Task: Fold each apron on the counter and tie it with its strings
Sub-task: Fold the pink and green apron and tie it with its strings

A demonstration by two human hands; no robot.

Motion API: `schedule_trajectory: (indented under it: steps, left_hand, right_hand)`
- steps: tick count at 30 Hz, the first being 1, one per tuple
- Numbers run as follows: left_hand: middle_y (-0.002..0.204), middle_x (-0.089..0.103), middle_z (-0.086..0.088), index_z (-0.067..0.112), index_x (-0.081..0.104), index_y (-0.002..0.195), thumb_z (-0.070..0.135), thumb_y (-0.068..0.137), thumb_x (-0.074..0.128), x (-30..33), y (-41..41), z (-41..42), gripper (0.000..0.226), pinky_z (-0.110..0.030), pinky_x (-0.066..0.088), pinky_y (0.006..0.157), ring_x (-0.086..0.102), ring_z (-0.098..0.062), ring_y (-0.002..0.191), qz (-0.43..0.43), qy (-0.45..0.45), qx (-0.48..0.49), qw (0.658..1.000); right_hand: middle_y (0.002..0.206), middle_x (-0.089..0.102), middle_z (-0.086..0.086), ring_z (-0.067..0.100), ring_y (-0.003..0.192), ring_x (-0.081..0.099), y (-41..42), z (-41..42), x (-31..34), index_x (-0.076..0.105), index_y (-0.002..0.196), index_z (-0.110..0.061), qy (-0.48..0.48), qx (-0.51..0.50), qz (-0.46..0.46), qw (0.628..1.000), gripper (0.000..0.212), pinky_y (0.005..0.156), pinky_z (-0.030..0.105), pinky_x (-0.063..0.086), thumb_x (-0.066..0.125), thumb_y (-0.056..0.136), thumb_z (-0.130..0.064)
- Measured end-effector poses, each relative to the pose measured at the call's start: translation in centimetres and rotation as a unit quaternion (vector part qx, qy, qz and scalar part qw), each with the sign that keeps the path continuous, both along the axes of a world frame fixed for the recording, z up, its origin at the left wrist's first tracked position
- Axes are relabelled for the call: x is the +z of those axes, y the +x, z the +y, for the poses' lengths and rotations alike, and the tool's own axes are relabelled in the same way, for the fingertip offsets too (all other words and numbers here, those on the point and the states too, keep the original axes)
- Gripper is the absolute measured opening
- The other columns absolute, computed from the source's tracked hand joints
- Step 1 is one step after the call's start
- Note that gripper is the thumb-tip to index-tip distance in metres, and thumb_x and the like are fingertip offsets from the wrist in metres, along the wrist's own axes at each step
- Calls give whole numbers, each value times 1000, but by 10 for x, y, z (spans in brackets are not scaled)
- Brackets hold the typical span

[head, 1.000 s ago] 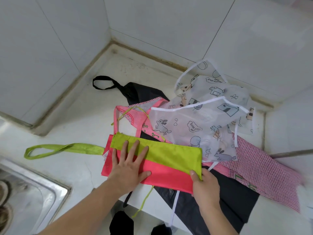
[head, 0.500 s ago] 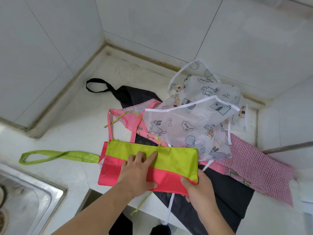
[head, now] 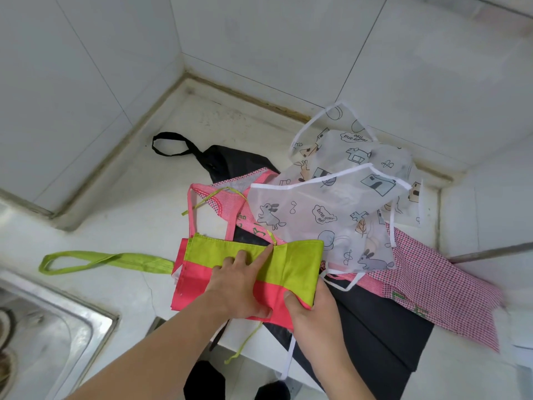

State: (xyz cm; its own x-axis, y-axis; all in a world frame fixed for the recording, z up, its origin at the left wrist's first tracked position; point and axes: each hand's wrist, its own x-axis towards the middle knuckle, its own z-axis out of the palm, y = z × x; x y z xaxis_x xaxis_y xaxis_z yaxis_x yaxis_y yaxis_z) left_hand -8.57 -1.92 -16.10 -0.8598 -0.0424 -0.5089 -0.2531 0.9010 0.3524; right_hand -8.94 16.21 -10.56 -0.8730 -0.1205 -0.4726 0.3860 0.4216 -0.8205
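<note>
A: White tiled corner, pale counter (head: 115, 197), steel sink (head: 43, 327) at lower left. Where's the apron you're working?

B: Green-and-pink apron (head: 294, 264) sits at the counter's front edge, folded into a band, on top of the black apron (head: 375, 327). Its green neck loop (head: 101, 261) trails out left, flat on the counter.

A: Hands?

B: My left hand (head: 236, 284) lies on the band's middle, index finger stretched to the top edge, other fingers bent and pressing down; it pins, grips nothing. My right hand (head: 314, 310) pinches the band's right end, thumb on top, fingers underneath.

A: What changed over the last second?

B: Right end came in. A second ago the band ran long and flat, right hand out at its far corner. Now that end is lifted and pushed left, a crease shows right of my index finger, and my left hand has slid toward the middle to mark the fold line.

A: Meaning?

B: Crosswise fold is underway, I'd say, not finished. Thin green strings (head: 245, 345) hang off the front edge, untied. Patterned clear apron (head: 331, 215), pink checked apron (head: 432, 284) and the black one look untouched, so most of the job is left.
</note>
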Motion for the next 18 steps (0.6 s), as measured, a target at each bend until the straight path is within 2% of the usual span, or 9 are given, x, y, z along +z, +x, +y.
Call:
schedule_trajectory:
  steps: [2,3,5,6,9,14,16,18]
  left_hand:
    - [123,44,4,52,4,160,65,60,78,-1,9,-12,125,-45,48,100,52,-25,114,40,84,56,994]
    - [122,45,6,51,15,159,59,64,79,-2,15,-19,114,-44,48,99,53,-23,113,71,92,68,991]
    - [125,46,7,45,31,155,51,70,79,-6,28,-34,97,-43,46,97,51,-25,115,127,14,52,990]
    - [128,45,6,44,33,154,52,72,79,-8,35,-40,95,-43,46,99,48,-25,118,126,-9,61,990]
    - [131,39,6,46,26,158,66,72,78,-14,44,-52,102,-38,41,108,42,-21,121,79,4,99,992]
    - [123,36,8,50,23,158,75,66,74,-20,41,-55,108,-36,39,105,41,-19,116,81,-2,92,992]
    - [119,37,9,51,31,155,76,63,68,-20,41,-58,103,-34,39,103,42,-18,112,81,32,113,990]
    - [115,47,10,49,49,145,71,72,64,-21,42,-63,78,-33,41,102,49,-16,110,91,128,177,972]
  right_hand:
    - [97,75,-10,11,92,72,-1,-7,3,67,112,-38,-11,-1,3,1000,29,88,44,59,69,93,-16]
    - [96,75,-10,10,91,71,-2,-10,4,66,111,-39,-13,2,7,1000,30,86,42,58,69,93,-15]
    - [95,74,-12,8,88,70,-2,-15,6,65,112,-39,-12,9,14,1000,33,83,37,57,69,93,-13]
    - [95,74,-14,6,88,70,-3,-16,6,64,113,-38,-10,11,15,1000,34,82,34,56,69,93,-11]
    - [95,74,-15,5,88,70,-2,-19,7,65,113,-36,-7,10,16,1000,34,79,30,53,69,93,-9]
    - [93,71,-11,8,84,68,-1,-37,12,62,112,-34,-7,34,25,999,30,76,32,57,69,92,-12]
    - [89,70,-8,10,77,66,0,-53,14,59,107,-32,-4,57,29,998,26,71,32,56,69,92,-14]
    - [84,69,-7,10,71,64,1,-71,14,57,108,-33,-8,78,25,997,27,64,25,52,68,92,-15]
